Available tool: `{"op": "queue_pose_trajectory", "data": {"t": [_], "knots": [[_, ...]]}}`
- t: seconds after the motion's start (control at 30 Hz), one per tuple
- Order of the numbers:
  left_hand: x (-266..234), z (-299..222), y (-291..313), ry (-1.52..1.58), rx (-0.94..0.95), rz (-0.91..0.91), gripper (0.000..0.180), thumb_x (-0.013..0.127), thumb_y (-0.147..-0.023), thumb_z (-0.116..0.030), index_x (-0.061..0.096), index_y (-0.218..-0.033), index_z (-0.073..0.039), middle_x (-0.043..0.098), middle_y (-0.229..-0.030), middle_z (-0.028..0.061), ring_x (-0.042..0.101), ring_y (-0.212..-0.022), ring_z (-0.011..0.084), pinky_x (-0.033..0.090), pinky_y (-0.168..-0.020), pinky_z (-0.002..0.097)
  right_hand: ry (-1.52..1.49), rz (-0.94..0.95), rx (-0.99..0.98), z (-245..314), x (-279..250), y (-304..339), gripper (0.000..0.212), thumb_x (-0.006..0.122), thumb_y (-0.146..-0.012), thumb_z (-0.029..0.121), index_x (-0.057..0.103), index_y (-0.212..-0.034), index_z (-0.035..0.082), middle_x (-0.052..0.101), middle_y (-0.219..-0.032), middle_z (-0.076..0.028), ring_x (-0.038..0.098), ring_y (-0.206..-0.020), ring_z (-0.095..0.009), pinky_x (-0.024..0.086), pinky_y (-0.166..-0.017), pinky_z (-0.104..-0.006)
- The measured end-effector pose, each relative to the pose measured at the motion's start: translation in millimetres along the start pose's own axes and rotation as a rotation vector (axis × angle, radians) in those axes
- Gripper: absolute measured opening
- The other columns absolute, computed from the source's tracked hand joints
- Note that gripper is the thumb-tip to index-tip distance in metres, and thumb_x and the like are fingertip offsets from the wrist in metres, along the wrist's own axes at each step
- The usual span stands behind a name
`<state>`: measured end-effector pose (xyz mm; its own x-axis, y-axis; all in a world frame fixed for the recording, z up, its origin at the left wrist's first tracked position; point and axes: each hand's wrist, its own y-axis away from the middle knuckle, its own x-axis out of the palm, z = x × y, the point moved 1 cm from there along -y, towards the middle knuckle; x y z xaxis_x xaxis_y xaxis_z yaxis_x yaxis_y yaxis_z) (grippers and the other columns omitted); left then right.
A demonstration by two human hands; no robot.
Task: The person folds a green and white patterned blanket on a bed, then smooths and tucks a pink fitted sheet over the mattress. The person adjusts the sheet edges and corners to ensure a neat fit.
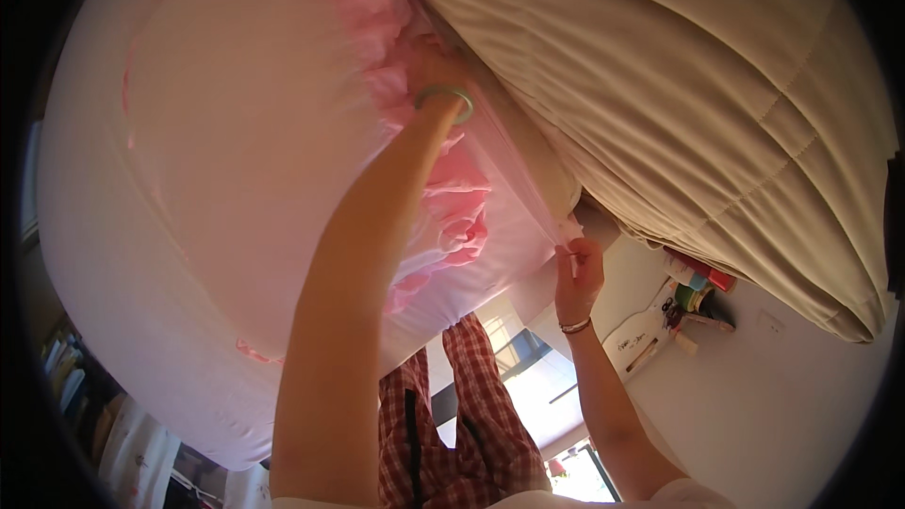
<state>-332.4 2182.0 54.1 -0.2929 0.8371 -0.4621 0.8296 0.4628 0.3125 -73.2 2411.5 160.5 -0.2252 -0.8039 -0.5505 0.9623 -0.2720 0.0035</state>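
A pale pink sheet [217, 160] with a bright pink ruffle [457, 226] spreads over a bed-like surface across the left and middle. My left arm, with a green bangle at the wrist, reaches over it. My left hand [436, 61] is at the ruffle beside the beige curtain, partly covered by thin pink fabric; its fingers are hidden. Lower right, my right hand [582, 269] pinches the edge of the sheet near its corner, thumb against fingers. From there the thin fabric stretches in a taut strip up toward my left hand.
A large pleated beige curtain [660, 85] hangs along the upper right, close to the sheet's edge. Beyond it, a white surface [622, 320] bears scissors and small coloured items. Books [66, 377] stand at the lower left. My legs in red checked trousers [471, 368] are below.
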Motion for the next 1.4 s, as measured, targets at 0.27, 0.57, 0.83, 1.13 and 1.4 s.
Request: {"op": "queue_pose_trajectory", "data": {"t": [0.27,0.57,0.83,1.13,1.4], "knots": [[-14.9,-42.4,26.5,0.591,0.153,0.272,0.013,0.063,-0.086,-0.010,0.062,-0.095,0.000,0.063,-0.084,0.0094,0.062,-0.073,0.0186,0.053,-0.069,0.0314,-0.423,-0.475,0.482,-62.8,-17.3,-42.2,0.018,0.065,-0.090,0.015,0.057,-0.101,0.002,0.059,-0.095,-0.001,0.055,-0.085,-0.009,0.048,-0.077,-0.0258],[-5.5,-5.2,12.4,-0.466,0.917,0.206,0.041,0.053,-0.091,-0.018,0.048,-0.131,-0.012,0.036,-0.145,0.0125,0.034,-0.134,0.0298,0.027,-0.109,0.0500,-0.100,-0.563,0.492,-159.6,18.6,-75.2,0.018,0.064,-0.087,0.006,0.064,-0.103,-0.001,0.061,-0.081,-0.003,0.048,-0.059,-0.011,0.039,-0.047,-0.0259],[-3.4,-8.9,-2.6,-0.660,1.076,0.113,0.034,0.051,-0.092,-0.024,0.053,-0.121,-0.005,0.051,-0.131,0.0123,0.044,-0.125,0.0263,0.032,-0.106,0.0442,-0.362,-0.557,0.839,-201.6,8.5,-82.2,0.012,0.069,-0.082,0.011,0.065,-0.094,0.014,0.056,-0.070,0.005,0.045,-0.053,-0.011,0.037,-0.046,-0.0236],[-26.1,-6.3,-7.2,-0.547,1.093,0.212,0.041,0.059,-0.086,-0.022,0.052,-0.122,-0.002,0.049,-0.129,0.0161,0.045,-0.121,0.0332,0.035,-0.102,0.0467,-0.668,-0.352,0.972,-152.1,30.2,-104.7,0.047,0.048,-0.097,0.035,0.044,-0.139,0.014,0.053,-0.133,-0.002,0.050,-0.119,-0.014,0.043,-0.102,-0.0270],[-19.8,6.5,-8.3,-0.783,1.035,0.168,0.049,0.053,-0.090,-0.028,0.045,-0.133,-0.005,0.041,-0.142,0.0116,0.034,-0.134,0.0289,0.028,-0.109,0.0504,-0.697,-0.358,0.893,-150.0,32.3,-111.1,0.051,0.048,-0.098,0.034,0.039,-0.143,0.013,0.045,-0.142,-0.001,0.043,-0.126,-0.018,0.035,-0.109,-0.0307]]}}
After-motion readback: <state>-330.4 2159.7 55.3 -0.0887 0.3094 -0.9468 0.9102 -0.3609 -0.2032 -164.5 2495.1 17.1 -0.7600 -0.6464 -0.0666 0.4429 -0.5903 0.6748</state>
